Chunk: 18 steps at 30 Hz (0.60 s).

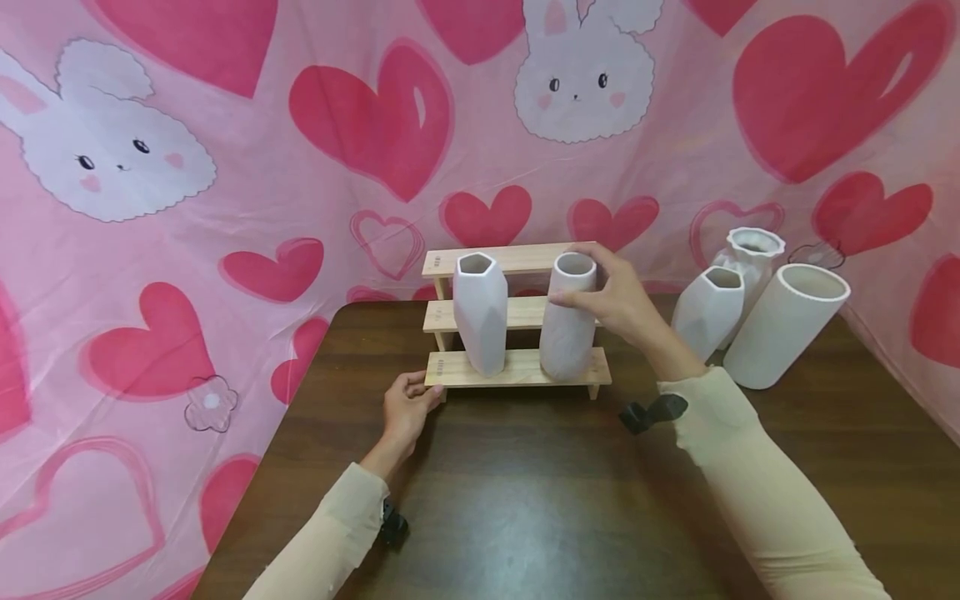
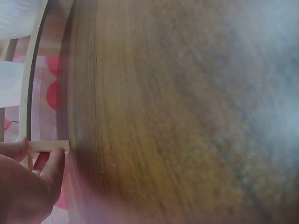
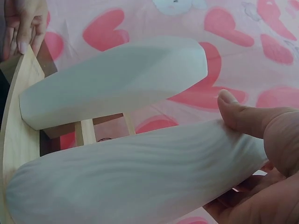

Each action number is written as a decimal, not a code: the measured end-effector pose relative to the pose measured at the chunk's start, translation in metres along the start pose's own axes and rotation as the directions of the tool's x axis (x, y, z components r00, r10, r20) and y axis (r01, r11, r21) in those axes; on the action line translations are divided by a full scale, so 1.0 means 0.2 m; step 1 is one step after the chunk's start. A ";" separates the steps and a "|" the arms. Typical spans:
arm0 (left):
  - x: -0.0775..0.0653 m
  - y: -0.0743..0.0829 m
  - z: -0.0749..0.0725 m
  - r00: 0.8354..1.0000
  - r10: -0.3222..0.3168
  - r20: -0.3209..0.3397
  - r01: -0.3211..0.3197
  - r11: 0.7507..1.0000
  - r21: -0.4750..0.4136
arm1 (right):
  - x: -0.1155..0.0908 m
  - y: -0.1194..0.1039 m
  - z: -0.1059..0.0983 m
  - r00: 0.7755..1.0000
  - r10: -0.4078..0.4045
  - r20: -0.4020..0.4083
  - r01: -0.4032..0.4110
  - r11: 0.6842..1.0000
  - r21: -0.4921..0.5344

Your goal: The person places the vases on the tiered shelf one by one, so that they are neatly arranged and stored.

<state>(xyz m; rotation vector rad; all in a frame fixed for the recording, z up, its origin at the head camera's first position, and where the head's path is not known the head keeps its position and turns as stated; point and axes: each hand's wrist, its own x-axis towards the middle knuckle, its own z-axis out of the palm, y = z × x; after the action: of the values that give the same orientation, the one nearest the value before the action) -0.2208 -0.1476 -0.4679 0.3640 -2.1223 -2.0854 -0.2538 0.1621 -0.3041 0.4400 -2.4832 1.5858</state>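
A three-tier wooden stand (image 1: 517, 367) is on the table, its steps rising toward the back. My left hand (image 1: 406, 410) pinches the left end of its lowest step, thumb on the board and fingers at the front leg (image 2: 49, 145). Near the mouth, my right hand (image 1: 617, 296) grips a white vase with wavy ridges (image 1: 567, 337), thumb on the near side. That vase stands upright, its base at the right part of the lowest step. To its left is a faceted white vase (image 1: 481, 317) with a five-sided mouth, upright on the same step.
Right of the stand are three more white vases: a faceted one (image 1: 708, 312), one with a scalloped rim (image 1: 752, 250) and a tall cylinder (image 1: 783, 329). The brown table (image 1: 525, 500) meets a pink curtain (image 1: 262, 208) with hearts and rabbits behind.
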 end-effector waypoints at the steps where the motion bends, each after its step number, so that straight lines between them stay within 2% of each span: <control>1: 0.00 0.00 0.00 1.000 0.001 -0.001 -0.001 1.000 0.002 | 0.00 0.00 0.00 1.000 -0.002 -0.001 0.002 1.000 0.005; 9: 0.00 0.00 0.01 1.000 0.005 -0.005 -0.005 1.000 -0.008 | -0.01 0.01 0.01 1.000 -0.023 -0.007 0.023 0.999 0.028; 18: 0.00 0.00 0.00 1.000 -0.004 -0.002 0.004 1.000 0.004 | -0.03 0.02 -0.03 0.999 -0.032 0.023 0.031 0.999 0.043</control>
<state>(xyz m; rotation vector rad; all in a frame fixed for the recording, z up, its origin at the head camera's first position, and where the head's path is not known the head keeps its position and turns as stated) -0.2205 -0.1466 -0.4674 0.3704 -2.1267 -2.0820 -0.2501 0.1702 -0.3065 0.5038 -2.4508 1.6337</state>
